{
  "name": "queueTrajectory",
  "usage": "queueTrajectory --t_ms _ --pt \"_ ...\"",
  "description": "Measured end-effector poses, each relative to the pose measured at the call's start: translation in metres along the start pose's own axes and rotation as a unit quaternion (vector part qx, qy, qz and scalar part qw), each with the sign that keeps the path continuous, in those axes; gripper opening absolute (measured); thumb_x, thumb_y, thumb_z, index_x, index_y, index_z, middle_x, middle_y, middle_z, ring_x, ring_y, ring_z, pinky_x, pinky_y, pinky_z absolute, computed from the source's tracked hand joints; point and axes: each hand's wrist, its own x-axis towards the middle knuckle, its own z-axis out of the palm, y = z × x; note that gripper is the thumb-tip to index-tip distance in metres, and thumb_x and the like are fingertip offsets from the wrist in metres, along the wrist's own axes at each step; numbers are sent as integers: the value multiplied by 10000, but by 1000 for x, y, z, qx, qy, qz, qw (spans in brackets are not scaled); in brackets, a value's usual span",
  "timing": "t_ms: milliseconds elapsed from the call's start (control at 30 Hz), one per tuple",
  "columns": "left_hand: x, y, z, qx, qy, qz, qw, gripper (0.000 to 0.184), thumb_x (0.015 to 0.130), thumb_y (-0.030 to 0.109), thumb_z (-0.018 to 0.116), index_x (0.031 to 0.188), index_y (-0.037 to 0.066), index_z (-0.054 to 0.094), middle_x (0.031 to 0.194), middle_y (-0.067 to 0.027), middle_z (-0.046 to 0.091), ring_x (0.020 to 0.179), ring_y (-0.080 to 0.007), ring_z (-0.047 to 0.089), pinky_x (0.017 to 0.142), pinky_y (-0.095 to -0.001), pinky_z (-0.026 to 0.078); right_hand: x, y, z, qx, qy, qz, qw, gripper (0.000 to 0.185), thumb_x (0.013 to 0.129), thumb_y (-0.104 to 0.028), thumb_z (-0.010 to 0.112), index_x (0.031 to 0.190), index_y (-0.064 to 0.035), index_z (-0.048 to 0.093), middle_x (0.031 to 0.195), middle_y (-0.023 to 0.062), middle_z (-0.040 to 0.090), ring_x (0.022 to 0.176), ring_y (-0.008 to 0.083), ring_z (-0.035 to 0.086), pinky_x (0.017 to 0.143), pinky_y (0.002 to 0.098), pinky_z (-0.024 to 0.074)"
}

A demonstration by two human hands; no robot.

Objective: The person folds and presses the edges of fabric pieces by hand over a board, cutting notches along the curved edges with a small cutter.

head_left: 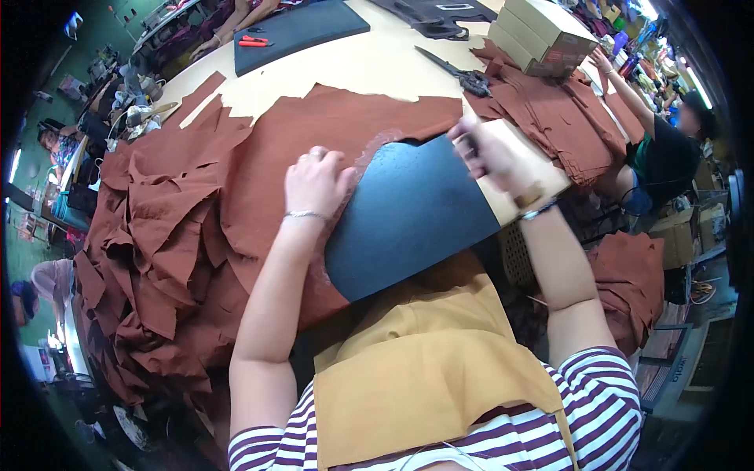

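My left hand [316,182] lies on a reddish-brown leather sheet [283,133], thumb apart from the bent fingers and nothing visible in its grip. Beside it is a smooth black board [416,204], which covers part of the table under me; the curved edge of the leather runs along its left side. Over the board's upper right corner, my right hand [493,161] is curled and a little blurred. Something dark shows between its fingers, too unclear to name.
Crumpled leather pieces [157,243] heap at the left; a leather stack [561,125] lies right. Large scissors [463,74] and cardboard boxes [542,35] sit at the back. A red cutter [255,41] rests on another black board [314,31]. A co-worker [667,153] is at the right.
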Motion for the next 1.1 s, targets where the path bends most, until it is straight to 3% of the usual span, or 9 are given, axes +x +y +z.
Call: queueTrajectory --t_ms 67,233,433,600,1100 --pt "10 6 20 -54 8 14 998 207 855 325 661 978 165 705 983 -53 643 947 -260 631 787 -397 506 10 20 36 87 -85 72 990 388 994 -486 441 1032 -115 545 720 -29 464 549 55 395 453 213 363" --pt "8 -1 37 -142 50 -25 988 110 850 260 670 866 163 718 887 -23 646 841 -228 642 713 -371 527 41 39 66 216 -152 190 945 324 1010 -424 436 1059 -114 516 707 -35 450 528 39 378 414 157 327" --pt "7 -3 34 -210 72 -53 974 99 849 249 676 865 161 717 843 -10 645 804 -216 647 690 -360 529 65 32 76 303 -182 234 906 347 1027 -408 392 1085 -97 534 648 -40 430 477 28 340 356 139 282" --pt "7 -5 36 -183 97 -24 978 116 863 253 682 889 153 734 823 -9 645 713 -178 657 651 -314 521 73 34 80 311 -167 204 913 347 1033 -393 385 1075 -87 543 637 -45 413 473 24 331 354 139 270" --pt "6 -6 37 -180 98 -34 978 116 866 250 680 891 150 734 834 -12 650 701 -177 665 639 -318 522 67 38 84 290 -152 167 930 312 1040 -340 400 1081 -63 537 670 -36 430 493 27 334 374 145 280"
